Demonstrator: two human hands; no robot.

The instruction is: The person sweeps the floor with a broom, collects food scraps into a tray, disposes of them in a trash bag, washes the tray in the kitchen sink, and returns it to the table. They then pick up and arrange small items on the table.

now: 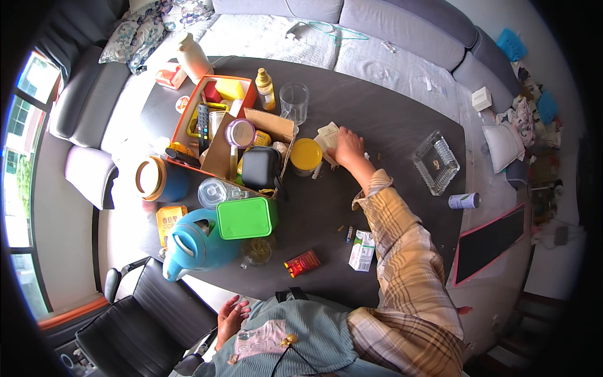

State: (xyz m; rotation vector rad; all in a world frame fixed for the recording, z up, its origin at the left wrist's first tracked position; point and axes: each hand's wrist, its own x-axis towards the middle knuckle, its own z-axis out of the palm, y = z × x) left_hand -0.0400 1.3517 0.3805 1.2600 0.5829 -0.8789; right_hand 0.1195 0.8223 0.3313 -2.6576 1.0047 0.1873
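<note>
My right hand [349, 148] reaches across the dark table with its fingers closed at the edge of a cream-coloured crumpled packet [327, 135]. Just left of that packet stands a jar with a yellow lid [306, 154]. Small crumbs and a short white piece lie close to the fingers. Down by my body, off the table's near edge, my left hand [232, 318] is raised with its fingers loosely apart and nothing in it. A clear glass mug [294, 102] stands beyond the jar.
Boxes full of goods [220, 147], a blue kettle [191, 242], a green-lidded container [246, 218] and a blue jar [164, 181] crowd the left side. A glass ashtray [435, 164] and a can [464, 201] are at right. Nearer lie a red pack [302, 264] and a white carton [362, 251].
</note>
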